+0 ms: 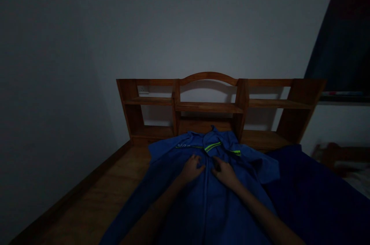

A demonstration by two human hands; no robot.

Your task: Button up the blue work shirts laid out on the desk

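The left hand (192,168) was half open, fingers loosely bent and a gap showing at the thumb; I saw nothing gripped in it. The right hand (225,173) faced it, curved and partly open too, with a dark patch between thumb and fingers that looked like shadow and no cloth visibly pinched. Beneath both was the blue shirt (206,191), spread out with its long axis running away from the person, collar (214,134) at the far end. Its front seam ran along that axis between the hands, the left thumb slightly nearer to it than the right fingertips. Just beyond the right hand was a green stripe (213,146); beyond the left, some pale lettering (182,145). One sleeve (163,149) stretched out past the left hand, the other (267,166) past the right. Farther right of the right hand lay a darker blue cloth (312,195). Bare wooden boards (115,183) showed left of the left hand, and ahead of both hands stood a wooden shelf (209,107) against a wall (202,25).
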